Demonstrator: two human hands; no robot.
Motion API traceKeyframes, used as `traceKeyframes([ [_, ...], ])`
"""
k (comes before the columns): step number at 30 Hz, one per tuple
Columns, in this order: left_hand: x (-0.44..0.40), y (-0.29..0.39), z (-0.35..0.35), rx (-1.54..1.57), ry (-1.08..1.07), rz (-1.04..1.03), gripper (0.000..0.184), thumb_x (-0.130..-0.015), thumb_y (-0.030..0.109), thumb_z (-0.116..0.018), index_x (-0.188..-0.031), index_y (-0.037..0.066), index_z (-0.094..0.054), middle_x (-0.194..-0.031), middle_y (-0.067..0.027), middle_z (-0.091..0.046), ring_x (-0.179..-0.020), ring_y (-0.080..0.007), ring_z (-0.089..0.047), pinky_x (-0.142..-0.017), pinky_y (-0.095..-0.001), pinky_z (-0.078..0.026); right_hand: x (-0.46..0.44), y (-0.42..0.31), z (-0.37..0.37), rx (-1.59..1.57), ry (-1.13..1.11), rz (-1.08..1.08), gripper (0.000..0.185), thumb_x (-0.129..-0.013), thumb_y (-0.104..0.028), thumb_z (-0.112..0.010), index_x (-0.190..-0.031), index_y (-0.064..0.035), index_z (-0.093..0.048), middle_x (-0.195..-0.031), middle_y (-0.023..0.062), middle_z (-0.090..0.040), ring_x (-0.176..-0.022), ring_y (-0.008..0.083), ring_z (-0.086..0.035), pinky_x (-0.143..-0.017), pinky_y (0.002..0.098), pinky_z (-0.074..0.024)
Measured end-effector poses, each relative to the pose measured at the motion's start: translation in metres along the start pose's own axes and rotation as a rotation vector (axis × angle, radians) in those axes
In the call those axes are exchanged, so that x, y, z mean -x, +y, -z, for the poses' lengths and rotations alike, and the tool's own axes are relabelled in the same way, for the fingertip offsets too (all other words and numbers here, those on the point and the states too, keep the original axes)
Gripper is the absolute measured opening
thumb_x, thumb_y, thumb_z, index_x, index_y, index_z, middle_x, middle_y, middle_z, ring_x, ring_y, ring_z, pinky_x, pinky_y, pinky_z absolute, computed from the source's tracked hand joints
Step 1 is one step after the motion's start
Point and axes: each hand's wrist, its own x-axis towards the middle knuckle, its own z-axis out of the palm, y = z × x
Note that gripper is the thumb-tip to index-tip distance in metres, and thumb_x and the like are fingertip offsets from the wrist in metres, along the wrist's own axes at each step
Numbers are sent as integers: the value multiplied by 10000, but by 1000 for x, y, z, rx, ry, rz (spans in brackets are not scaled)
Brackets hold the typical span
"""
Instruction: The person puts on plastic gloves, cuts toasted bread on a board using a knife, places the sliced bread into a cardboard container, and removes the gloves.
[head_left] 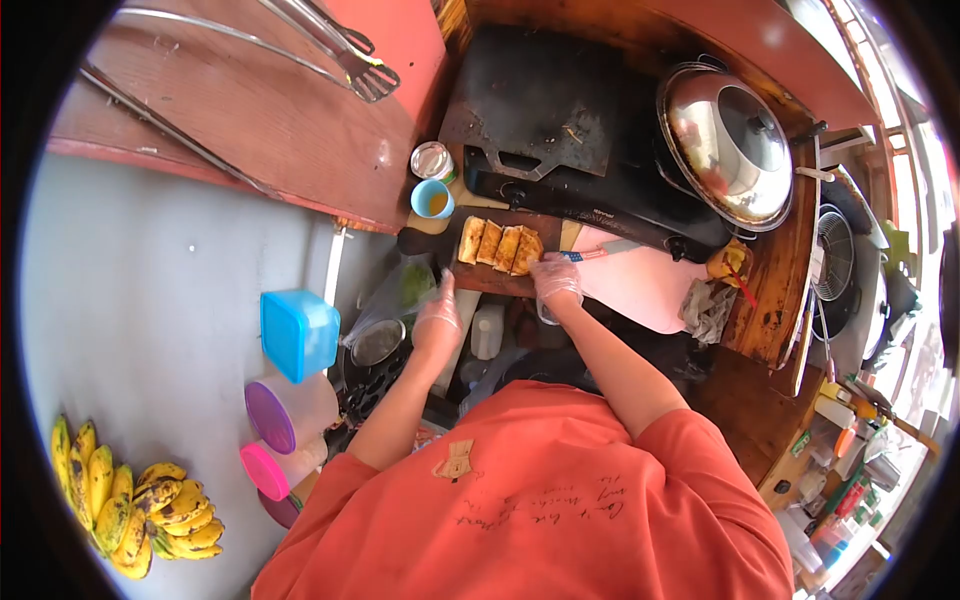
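Observation:
On a dark wooden cutting board lies a browned, filled flatbread or toast, cut across into several pieces. My right hand, in a clear plastic glove, is at the board's lower right corner. Its bent fingers are against the end piece, and whether they also hold the board is hidden. My left hand, gloved too, is by the board's lower left edge with fingers stretched out, apart from the food. A knife with a patterned handle lies right of the board on a pink cutting board.
Behind the board stands a black stove with a flat griddle and a lidded pan. A blue cup and a tin can are at the back left. Crumpled plastic lies right. Bananas and plastic containers are left.

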Motion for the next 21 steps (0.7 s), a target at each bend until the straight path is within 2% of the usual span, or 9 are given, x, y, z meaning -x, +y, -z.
traceKeyframes([
  [1, 10, 19, 10, -10, -28, 13, 793, -876, 61, -593, -1589, 77, -248, -893, -260, -699, -818, -434, -685, -744, -543, -530, 1, -8, 16, 228, 4, 112, 312, -973, -270, -534, -1061, -30, -714, -1096, 188, -711, -1084, 360, -660, -926, 452, -529],
  [2, 21, 37, 20, -21, -56, 25, 768, -880, 78, -598, -1574, 54, -270, -904, -268, -696, -825, -440, -681, -756, -543, -529, 9, -44, 51, -243, 88, -344, 373, -943, -307, -608, -1160, -12, -676, -1143, 217, -699, -1120, 374, -641, -976, 450, -501],
  [7, 47, 30, -5, 105, -154, 31, 673, -923, 167, -619, -1538, 100, -353, -917, -279, -693, -892, -454, -678, -803, -531, -523, -8, -48, 77, -283, 152, -258, 572, -919, -375, -656, -1347, -5, -573, -1174, 258, -675, -1167, 405, -610, -1023, 463, -472],
  [10, 66, 28, 34, 138, -113, -51, 625, -943, 147, -580, -1532, 97, -378, -941, -271, -702, -887, -463, -676, -793, -543, -524, -17, -46, 78, -143, 117, -217, 589, -918, -365, -664, -1372, -4, -560, -1299, 279, -619, -1199, 416, -594, -1013, 460, -483],
  [13, 68, 32, 81, 204, -208, 117, 572, -974, 186, -580, -1521, 215, -414, -1018, -266, -700, -877, -464, -665, -789, -533, -526, -9, -51, 82, -105, 23, -142, 712, -915, -391, -668, -1469, -2, -450, -1385, 269, -555, -1275, 410, -539, -1053, 457, -455],
  [15, 52, 26, 85, 160, -194, 31, 567, -987, 175, -563, -1529, 215, -399, -1072, -271, -689, -880, -462, -663, -770, -537, -533, 0, -54, 81, -301, 92, -120, 847, -891, -460, -681, -1519, 14, -368, -1447, 292, -496, -1325, 419, -504, -1093, 444, -434],
  [17, 21, 18, 73, 138, 10, -346, 564, -1001, 157, -536, -1539, 224, -382, -1037, -261, -687, -845, -458, -664, -751, -539, -540, 12, -52, 65, -283, 156, -82, 939, -864, -505, -695, -1527, 46, -323, -1468, 310, -465, -1348, 423, -483, -1118, 439, -414],
  [19, -19, 26, 64, 26, 14, -413, 579, -995, 146, -540, -1544, 238, -377, -1005, -241, -691, -845, -445, -670, -731, -535, -535, 17, -51, 58, -255, 229, -49, 1033, -838, -551, -708, -1535, 79, -278, -1490, 329, -434, -1372, 428, -462, -1142, 434, -394],
  [21, -50, 33, 52, -78, 15, -475, 596, -989, 135, -544, -1548, 251, -373, -972, -220, -695, -844, -431, -676, -711, -531, -531, 23, -65, 60, 23, 160, 29, 1191, -782, -628, -727, -1526, 144, -207, -1532, 357, -350, -1416, 431, -407, -1177, 427, -350],
])
